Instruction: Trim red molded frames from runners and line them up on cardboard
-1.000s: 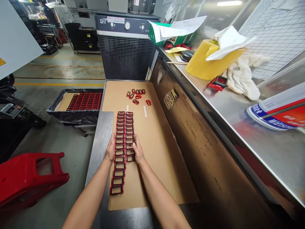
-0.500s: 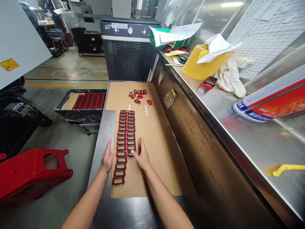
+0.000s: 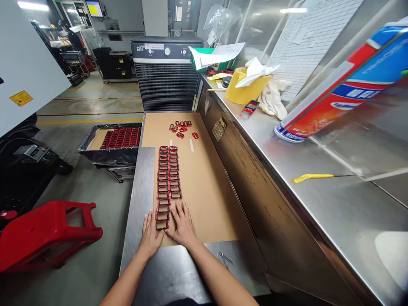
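Both hands open, palms down, nothing clenched, no item grasped. L hand (image 3: pixel 151 240) lies flat at near-left edge of kraft cardbd sheet (image 3: pixel 204 199), fingers (image 3: pixel 148 222) spread, just left of lowest frames. R hand (image 3: pixel 182 225) lies flat on sheet, thumb (image 3: pixel 169 233) by the bottom of the L column; contact w/ frames can't be told from this view.

Red-and-black rect frames (image 3: pixel 163 187) stand in 2 neat cols on sheet, flat, side by side, running from the hands toward far end. L col reaches lower, down btwn hands; R col stops just above R fingertips. Beyond cols, near far end of sheet: loose frames (image 3: pixel 180 126) in small scattered cluster, flanked by 2 white strips (image 3: pixel 191 145).

Left of sheet: steel bench strip (image 3: pixel 138 199), then black-lined bin (image 3: pixel 121 138) holding more frames in rows, then tipped red plastic stool (image 3: pixel 47 233) on floor. Past far end of sheet: grilled floor unit (image 3: pixel 165 87). Right of sheet, on higher steel counter (image 3: pixel 318 212): yellow tape roll (image 3: pixel 237 91), white rag (image 3: pixel 272 100), red-blue printed tin (image 3: pixel 338 93). Small metal tweezers (image 3: pixel 225 259) lie on steel, near end of sheet.
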Demonstrator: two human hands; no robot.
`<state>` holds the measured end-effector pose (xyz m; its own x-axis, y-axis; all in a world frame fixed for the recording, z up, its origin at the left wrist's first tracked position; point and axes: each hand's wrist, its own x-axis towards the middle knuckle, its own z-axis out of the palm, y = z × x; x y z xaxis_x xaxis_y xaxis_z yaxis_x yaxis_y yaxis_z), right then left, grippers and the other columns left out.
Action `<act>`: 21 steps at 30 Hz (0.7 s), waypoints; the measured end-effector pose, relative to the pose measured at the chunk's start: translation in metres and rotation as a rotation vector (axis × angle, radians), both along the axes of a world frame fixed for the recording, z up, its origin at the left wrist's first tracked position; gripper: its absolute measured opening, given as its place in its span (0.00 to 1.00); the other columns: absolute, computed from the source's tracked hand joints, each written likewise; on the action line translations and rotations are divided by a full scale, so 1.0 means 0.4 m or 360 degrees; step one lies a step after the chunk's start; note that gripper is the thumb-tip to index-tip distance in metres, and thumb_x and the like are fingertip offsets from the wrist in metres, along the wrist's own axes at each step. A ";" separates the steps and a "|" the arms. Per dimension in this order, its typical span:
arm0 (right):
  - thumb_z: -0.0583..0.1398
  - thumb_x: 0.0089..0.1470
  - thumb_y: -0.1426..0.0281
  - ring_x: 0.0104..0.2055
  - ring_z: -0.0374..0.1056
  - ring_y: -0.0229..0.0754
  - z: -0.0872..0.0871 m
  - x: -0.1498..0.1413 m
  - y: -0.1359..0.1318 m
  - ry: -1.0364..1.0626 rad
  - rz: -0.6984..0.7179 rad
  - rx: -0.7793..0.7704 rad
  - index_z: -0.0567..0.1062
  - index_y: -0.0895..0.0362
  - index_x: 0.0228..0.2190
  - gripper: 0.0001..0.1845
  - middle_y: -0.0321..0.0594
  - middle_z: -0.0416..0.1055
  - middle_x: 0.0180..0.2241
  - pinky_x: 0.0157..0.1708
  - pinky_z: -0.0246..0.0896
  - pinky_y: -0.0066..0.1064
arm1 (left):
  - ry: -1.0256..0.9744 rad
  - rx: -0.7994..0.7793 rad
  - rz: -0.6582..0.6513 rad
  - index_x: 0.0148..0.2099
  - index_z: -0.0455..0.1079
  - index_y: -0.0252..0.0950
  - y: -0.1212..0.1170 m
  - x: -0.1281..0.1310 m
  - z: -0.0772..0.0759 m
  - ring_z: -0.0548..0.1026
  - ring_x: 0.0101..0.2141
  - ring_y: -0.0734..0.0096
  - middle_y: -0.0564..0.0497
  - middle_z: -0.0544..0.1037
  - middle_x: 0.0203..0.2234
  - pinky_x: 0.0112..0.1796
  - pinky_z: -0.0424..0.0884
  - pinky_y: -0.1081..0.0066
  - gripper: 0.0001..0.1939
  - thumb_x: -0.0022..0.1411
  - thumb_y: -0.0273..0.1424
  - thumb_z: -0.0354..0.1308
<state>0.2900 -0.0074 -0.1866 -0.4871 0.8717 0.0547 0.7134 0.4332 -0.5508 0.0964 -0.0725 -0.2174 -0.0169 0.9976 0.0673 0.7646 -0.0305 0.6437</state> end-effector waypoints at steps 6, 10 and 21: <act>0.68 0.48 0.50 0.70 0.21 0.58 0.009 0.004 -0.015 -0.0060 -0.0032 -0.0084 0.63 0.60 0.64 0.49 0.42 0.32 0.69 0.69 0.32 0.54 | 0.0103 0.0044 0.0046 0.73 0.38 0.30 0.005 0.005 -0.008 0.45 0.69 0.51 0.33 0.50 0.69 0.67 0.44 0.44 0.46 0.58 0.33 0.55; 0.70 0.43 0.51 0.70 0.19 0.58 0.003 -0.006 -0.015 -0.0091 -0.0051 -0.0162 0.55 0.65 0.67 0.59 0.47 0.28 0.69 0.69 0.29 0.53 | 0.0167 0.0001 0.0056 0.73 0.37 0.30 0.006 0.011 0.001 0.44 0.70 0.52 0.33 0.50 0.69 0.67 0.43 0.45 0.48 0.56 0.32 0.56; 0.72 0.37 0.54 0.69 0.12 0.59 0.007 -0.053 0.015 -0.0033 -0.0088 -0.0317 0.51 0.61 0.69 0.65 0.47 0.18 0.68 0.67 0.14 0.55 | 0.0178 -0.0071 0.0136 0.73 0.39 0.28 0.008 -0.005 -0.020 0.44 0.69 0.54 0.36 0.50 0.70 0.68 0.41 0.50 0.47 0.55 0.31 0.52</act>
<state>0.2689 -0.0016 -0.1839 -0.4374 0.8897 -0.1309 0.7453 0.2772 -0.6064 0.0943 -0.0693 -0.2253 -0.0965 0.9949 0.0288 0.8303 0.0645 0.5536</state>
